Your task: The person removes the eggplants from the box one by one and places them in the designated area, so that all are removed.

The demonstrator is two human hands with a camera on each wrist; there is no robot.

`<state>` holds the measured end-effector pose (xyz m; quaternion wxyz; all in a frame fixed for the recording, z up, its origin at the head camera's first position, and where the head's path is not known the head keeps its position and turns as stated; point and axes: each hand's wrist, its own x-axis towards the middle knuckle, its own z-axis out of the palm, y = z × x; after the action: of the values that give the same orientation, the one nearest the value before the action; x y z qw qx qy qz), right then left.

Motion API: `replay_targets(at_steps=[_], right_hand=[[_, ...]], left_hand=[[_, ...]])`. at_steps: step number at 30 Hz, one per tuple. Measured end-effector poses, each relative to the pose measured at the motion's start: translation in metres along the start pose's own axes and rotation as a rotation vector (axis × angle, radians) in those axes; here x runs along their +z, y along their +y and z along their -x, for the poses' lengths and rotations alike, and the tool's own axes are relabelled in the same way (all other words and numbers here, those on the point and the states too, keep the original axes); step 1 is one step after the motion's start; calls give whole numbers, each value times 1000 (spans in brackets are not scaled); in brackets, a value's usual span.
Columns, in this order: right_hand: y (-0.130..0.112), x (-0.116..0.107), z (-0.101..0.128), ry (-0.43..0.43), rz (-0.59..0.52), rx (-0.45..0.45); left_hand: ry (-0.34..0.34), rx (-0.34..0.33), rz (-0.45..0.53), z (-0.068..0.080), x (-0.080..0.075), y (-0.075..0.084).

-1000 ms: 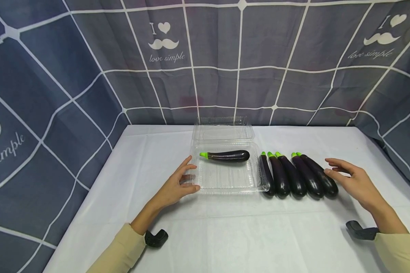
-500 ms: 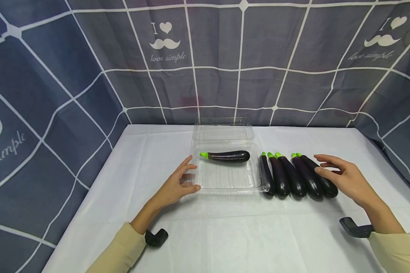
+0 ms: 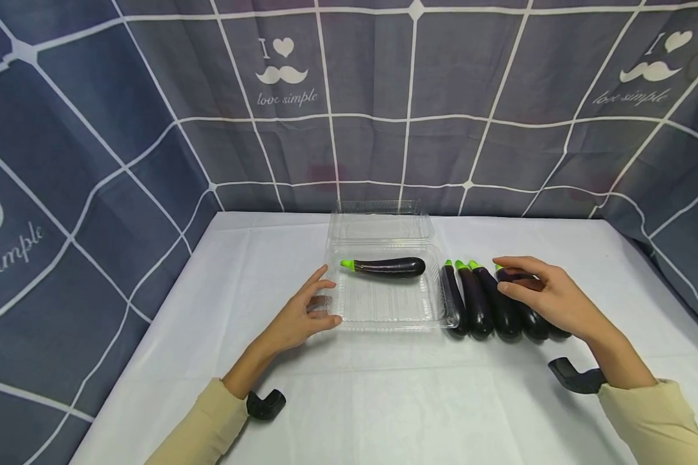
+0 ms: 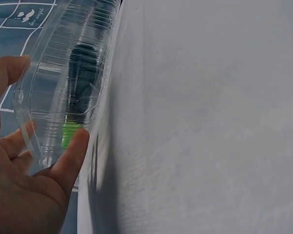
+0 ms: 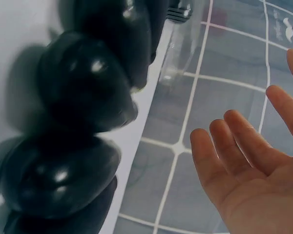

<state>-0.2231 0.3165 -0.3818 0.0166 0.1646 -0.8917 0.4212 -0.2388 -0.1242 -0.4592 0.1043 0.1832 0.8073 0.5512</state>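
A clear plastic clamshell container (image 3: 378,305) lies with its lid raised at the back. One dark purple eggplant (image 3: 391,267) rests crosswise inside, green stem to the left. My left hand (image 3: 295,321) holds the container's left side near the front corner; the left wrist view shows bent fingertips (image 4: 20,63) at the rim. Right of the container, several eggplants (image 3: 477,303) lie side by side, stems pointing away. Over the rightmost ones hovers my right hand (image 3: 549,294), fingers loosely bent and holding nothing, partly hiding them. In the right wrist view its fingers stand apart from the eggplants (image 5: 58,175).
A white cloth (image 3: 413,400) covers the table. Grey gridded curtains (image 3: 360,77) hang behind and at both sides, with the back one close to the table's far edge. Black camera mounts (image 3: 576,376) jut from both wrists.
My right hand has moved left, from beside the rightmost eggplant to above the right end of the row. The left hand, container and eggplants have stayed in place.
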Motion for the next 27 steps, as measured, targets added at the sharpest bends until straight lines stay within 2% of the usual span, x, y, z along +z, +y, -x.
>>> replay_targets(at_steps=[13, 19, 24, 27], right_hand=[[-17, 19, -10, -59, -43, -27], [-27, 24, -21, -68, -63, -46], [-34, 32, -33, -121, -125, -54], [-36, 38, -41, -147, -125, -53]], left_hand=[[0, 28, -54, 1, -4, 4], [0, 38, -72, 0, -2, 5], [3, 50, -75, 0, -2, 7], [3, 53, -74, 0, -2, 7]])
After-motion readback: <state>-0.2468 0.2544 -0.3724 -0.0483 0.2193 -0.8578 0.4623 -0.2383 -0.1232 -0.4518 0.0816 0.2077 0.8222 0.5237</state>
